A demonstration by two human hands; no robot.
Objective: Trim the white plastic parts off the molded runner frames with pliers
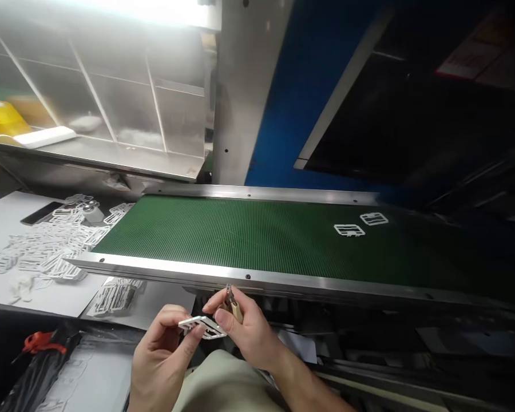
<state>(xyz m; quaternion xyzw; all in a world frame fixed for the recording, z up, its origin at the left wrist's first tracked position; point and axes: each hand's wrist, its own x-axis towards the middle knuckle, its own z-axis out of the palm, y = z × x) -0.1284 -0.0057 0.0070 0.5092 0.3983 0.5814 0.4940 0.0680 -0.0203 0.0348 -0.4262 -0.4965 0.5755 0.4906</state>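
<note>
1. The left hand (163,355) is low in the view, just in front of the belt's near rail (283,279). Its grip is closed on a flat white frame (201,327), thumb and fingertips pinching the frame's left end.
2. The frame lies nearly level between the 2 hands, below the rail and above the person's lap.
3. The right hand (246,332) meets the frame from the right. Its grip is closed around a small cutter (233,303) with a tan handle, whose metal tip points up near the rail. The thumb touches the frame's right end.
4. The green belt (240,237) runs across the middle. 2 white parts lie on it to the right, just beside each other: 1 nearer (349,230), 1 further back (373,218).
5. At the belt's left end a pile (51,246) of similar white frames is spread over the tabletop (4,217).
6. A smaller stack (114,297) sits under the rail's left end.
7. An orange-handled tool (38,342) lies at lower left, well apart from the hands.
</note>
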